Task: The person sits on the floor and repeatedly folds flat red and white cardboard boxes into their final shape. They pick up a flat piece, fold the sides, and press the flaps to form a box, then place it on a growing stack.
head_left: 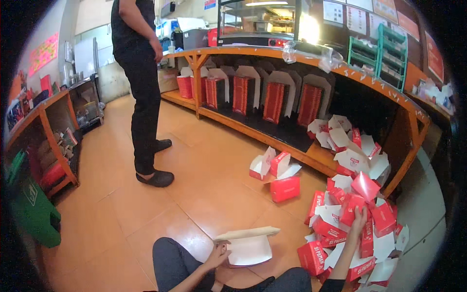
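Observation:
My left hand [219, 254] is closed on the near-left edge of an open takeaway carton [250, 250], which shows a white inside and a raised pale flap. The carton rests low between my bent legs. Out to the right, my right hand [359, 218] has its fingers round a red takeaway box [351, 207] at the pile. Around it lie several red and white folded boxes, such as the one with its red side up [311, 258], heaped at odd angles. Another glossy red box [365, 186] sits just above that hand.
A few loose boxes [284, 189] lie on the orange tiled floor. Stacks of flat red cartons [243, 95] line the shelf under a wooden counter [272, 54]. A person in black [145, 97] stands at the left, beyond a green bin [34, 202].

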A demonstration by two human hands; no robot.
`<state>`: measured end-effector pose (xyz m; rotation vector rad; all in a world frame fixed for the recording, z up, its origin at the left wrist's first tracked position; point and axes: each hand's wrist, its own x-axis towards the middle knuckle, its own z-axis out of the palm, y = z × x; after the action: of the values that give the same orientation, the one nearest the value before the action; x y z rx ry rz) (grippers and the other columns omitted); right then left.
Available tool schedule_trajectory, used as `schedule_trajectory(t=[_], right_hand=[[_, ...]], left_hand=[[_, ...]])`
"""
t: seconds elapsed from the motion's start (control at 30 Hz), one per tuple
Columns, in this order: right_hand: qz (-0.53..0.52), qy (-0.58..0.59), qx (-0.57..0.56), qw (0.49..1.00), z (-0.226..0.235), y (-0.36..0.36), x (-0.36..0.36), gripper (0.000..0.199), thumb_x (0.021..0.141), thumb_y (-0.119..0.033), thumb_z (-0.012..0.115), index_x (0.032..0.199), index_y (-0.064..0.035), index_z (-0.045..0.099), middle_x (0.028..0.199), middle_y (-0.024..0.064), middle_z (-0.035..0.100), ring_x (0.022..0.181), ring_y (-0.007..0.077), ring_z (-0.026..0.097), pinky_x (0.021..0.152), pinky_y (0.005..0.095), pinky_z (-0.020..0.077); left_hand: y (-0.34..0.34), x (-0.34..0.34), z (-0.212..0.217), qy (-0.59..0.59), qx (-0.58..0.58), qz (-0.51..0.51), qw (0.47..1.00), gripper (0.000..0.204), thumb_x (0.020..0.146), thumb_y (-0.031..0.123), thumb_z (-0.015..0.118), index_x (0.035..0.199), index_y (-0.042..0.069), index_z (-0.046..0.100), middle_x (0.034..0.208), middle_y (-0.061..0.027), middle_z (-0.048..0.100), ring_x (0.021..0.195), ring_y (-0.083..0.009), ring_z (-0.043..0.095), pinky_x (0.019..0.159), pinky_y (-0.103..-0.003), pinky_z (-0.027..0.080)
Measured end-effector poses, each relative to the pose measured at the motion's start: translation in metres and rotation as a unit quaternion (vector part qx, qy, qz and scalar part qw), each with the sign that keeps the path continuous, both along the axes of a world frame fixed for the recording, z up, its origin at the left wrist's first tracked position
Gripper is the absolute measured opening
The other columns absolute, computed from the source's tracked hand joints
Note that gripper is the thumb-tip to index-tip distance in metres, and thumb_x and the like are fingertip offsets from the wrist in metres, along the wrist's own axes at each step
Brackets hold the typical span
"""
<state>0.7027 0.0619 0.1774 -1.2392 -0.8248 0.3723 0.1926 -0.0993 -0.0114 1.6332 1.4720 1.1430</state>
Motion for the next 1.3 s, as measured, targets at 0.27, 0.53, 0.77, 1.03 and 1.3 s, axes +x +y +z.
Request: schedule_trajectory(t=[0.27, 0.53, 0.77, 1.03, 1.3], right_hand=[[0.107, -0.359, -0.001, 0.927, 0.07, -0.125, -0.228, 0.044, 0.094, -0.022, 0.054, 0.126, 0.0073, 0.049, 0.12, 0.0214, 0.058, 0.113, 0.0311, 0.056, 0.099, 0.0395, 0.0406], [0.313, -0.529, -0.176, 0.769, -0.004, -0.215, -0.382, 0.027, 0.079, -0.018, 0.059, 0.101, -0.0028, 0.054, 0.08, 0.0156, 0.064, 0.063, 0.0317, 0.066, 0.052, 0.0424, 0.0524], [0.262, -0.564, -0.144, 0.77, -0.06, -0.187, -0.408, 0.032, 0.082, -0.014, 0.054, 0.111, -0.0021, 0.049, 0.082, 0.0116, 0.061, 0.062, 0.0278, 0.066, 0.048, 0.0388, 0.0523], [0.213, -0.561, -0.173, 0.781, -0.072, -0.144, -0.384, 0.034, 0.079, -0.011, 0.056, 0.111, 0.0004, 0.051, 0.087, 0.014, 0.063, 0.065, 0.0276, 0.068, 0.049, 0.038, 0.0537], [0.257, -0.547, -0.164, 0.78, -0.07, -0.14, -0.384, 0.041, 0.078, -0.015, 0.059, 0.115, 0.0025, 0.049, 0.087, 0.0176, 0.063, 0.066, 0.0314, 0.068, 0.051, 0.0401, 0.0546]], left_hand=[[0.009, 0.02, -0.006, -0.02, 0.045, 0.066, 0.997, 0.039, 0.088, 0.024, 0.06, 0.119, 0.005, 0.046, 0.109, -0.0193, 0.049, 0.111, -0.0354, 0.045, 0.095, -0.043, 0.039], [0.001, 0.027, -0.01, -0.055, 0.018, 0.024, 0.998, 0.055, 0.091, 0.027, 0.056, 0.131, -0.006, 0.038, 0.124, -0.0284, 0.05, 0.119, -0.0401, 0.047, 0.101, -0.043, 0.037], [0.009, 0.038, 0.003, -0.128, -0.014, -0.001, 0.992, 0.056, 0.09, 0.025, 0.058, 0.132, -0.005, 0.037, 0.127, -0.0275, 0.049, 0.121, -0.0394, 0.047, 0.101, -0.042, 0.037], [0.016, 0.044, -0.01, -0.166, -0.018, 0.004, 0.986, 0.059, 0.088, 0.023, 0.06, 0.134, -0.005, 0.036, 0.129, -0.0264, 0.048, 0.122, -0.0386, 0.046, 0.101, -0.042, 0.037], [0.014, 0.042, -0.003, -0.241, -0.029, -0.002, 0.97, 0.061, 0.086, 0.02, 0.062, 0.135, -0.004, 0.035, 0.132, -0.0253, 0.047, 0.124, -0.0378, 0.046, 0.102, -0.042, 0.038]])
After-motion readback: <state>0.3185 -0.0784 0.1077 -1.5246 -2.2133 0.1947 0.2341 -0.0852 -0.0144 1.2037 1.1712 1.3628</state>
